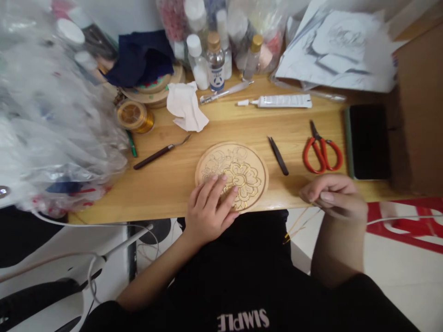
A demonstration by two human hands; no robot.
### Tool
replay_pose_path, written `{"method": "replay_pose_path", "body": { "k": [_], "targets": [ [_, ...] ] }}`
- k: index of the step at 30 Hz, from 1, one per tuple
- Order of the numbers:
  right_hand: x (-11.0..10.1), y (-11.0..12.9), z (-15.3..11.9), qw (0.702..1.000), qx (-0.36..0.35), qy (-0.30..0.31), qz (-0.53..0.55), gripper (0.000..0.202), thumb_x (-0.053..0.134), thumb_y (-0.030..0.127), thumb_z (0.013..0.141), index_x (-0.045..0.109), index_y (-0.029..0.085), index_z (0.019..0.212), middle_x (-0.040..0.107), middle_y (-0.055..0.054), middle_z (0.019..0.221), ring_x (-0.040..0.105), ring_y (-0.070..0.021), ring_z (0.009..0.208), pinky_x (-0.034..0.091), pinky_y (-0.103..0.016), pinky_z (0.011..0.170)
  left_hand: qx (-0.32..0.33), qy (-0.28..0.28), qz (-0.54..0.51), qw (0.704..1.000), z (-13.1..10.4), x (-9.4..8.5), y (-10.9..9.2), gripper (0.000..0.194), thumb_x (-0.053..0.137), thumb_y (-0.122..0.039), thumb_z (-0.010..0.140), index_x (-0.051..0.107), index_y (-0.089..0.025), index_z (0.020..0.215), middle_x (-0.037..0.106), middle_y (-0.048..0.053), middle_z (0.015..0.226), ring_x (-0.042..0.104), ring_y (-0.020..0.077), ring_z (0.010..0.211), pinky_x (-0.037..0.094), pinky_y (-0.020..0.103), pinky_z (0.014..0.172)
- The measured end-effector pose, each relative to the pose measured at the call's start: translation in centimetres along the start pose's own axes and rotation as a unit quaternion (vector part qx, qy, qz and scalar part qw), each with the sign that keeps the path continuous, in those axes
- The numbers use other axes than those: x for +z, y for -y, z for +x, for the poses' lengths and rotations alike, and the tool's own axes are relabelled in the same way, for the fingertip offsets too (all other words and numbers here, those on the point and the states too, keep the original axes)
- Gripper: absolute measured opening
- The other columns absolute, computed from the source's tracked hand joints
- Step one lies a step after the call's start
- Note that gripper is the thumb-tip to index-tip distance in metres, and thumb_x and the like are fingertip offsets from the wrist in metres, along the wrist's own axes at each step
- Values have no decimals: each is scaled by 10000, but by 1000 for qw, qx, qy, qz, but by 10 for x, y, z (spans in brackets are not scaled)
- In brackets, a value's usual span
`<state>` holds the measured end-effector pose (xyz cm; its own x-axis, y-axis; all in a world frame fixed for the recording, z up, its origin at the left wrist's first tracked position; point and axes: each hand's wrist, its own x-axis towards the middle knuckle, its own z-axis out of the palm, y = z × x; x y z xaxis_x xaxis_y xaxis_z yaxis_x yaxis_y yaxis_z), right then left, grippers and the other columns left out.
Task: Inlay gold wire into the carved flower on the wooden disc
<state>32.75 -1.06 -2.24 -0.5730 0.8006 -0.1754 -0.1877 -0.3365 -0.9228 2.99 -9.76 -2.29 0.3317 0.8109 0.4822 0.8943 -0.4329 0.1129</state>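
Left hand (209, 210) rests palm-down over the lower left of a round, pale wooden disc (254, 159); fingers slightly apart, spread on its face, clamped on nothing. Disc lies flat at the front edge of a yellowish wooden table (166, 184), directly before the person's body. Its face carries a flower design: shiny gold outlines of looped petals around a coiled centre, right of the fingertips; thin dark drawn lines fill the upper left. Being round, the disc has no long axis; the gold flower sits toward its right and lower side. Right hand (334, 196) is raised well to the right of the disc, near the table edge — thumb and forefinger together, pinched on thin gold-coloured wire (294, 230). Strands slant from the pinch down and leftward, long axis diagonal, lower ends pointing toward the lap. Between disc and right hand, farther back: slim black metal tweezers (278, 157), tips away from the person, and short-bladed scissors with red looped handles (321, 154).
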Motion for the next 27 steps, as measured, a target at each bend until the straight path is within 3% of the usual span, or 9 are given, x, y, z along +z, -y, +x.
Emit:
{"method": "replay_pose_path", "body": {
  "k": [6, 12, 17, 23, 27],
  "targets": [
    [9, 7, 6, 997, -72, 22, 10, 156, 654, 332, 892, 723, 197, 856, 355, 74, 464, 268, -63, 420, 206, -250, 441, -3, -17, 12, 1000, -1, 1, 0, 460, 399, -444, 1004, 657, -178, 1277, 653, 171, 1302, 562, 318, 1262, 439, 419, 981],
    [14, 12, 9, 997, -73, 27, 9, 153, 658, 329, 899, 731, 202, 856, 294, 88, 453, 232, -66, 399, 183, -238, 406, -98, -39, 20, 994, -2, 5, -6, 530, 547, -325, 920, 528, -143, 1417, 597, 188, 1382, 519, 349, 1319, 413, 472, 1064],
    [18, 14, 12, 997, -77, 18, 10, 155, 667, 336, 897, 726, 200, 852, 234, 107, 443, 183, -54, 382, 135, -227, 393, -155, -31, -92, 983, 1, 0, -3, 507, 553, -190, 933, 475, -173, 1434, 549, 203, 1421, 488, 334, 1367, 456, 518, 1064],
    [23, 19, 15, 997, -71, 22, 18, 161, 685, 334, 890, 721, 189, 831, 247, 111, 441, 149, -34, 373, 130, -216, 393, -165, -71, -157, 971, 37, -25, 36, 338, 528, -248, 980, 532, -220, 1316, 605, 122, 1311, 568, 242, 1255, 494, 465, 1056],
    [25, 21, 16, 996, -77, 24, 23, 135, 676, 309, 899, 723, 188, 859, 249, 111, 457, 138, -29, 381, 122, -212, 396, -117, -80, -201, 969, 77, -25, 68, 202, 496, -235, 996, 586, -218, 1176, 673, 67, 1135, 630, 189, 1088, 537, 389, 951]
  ]
}}
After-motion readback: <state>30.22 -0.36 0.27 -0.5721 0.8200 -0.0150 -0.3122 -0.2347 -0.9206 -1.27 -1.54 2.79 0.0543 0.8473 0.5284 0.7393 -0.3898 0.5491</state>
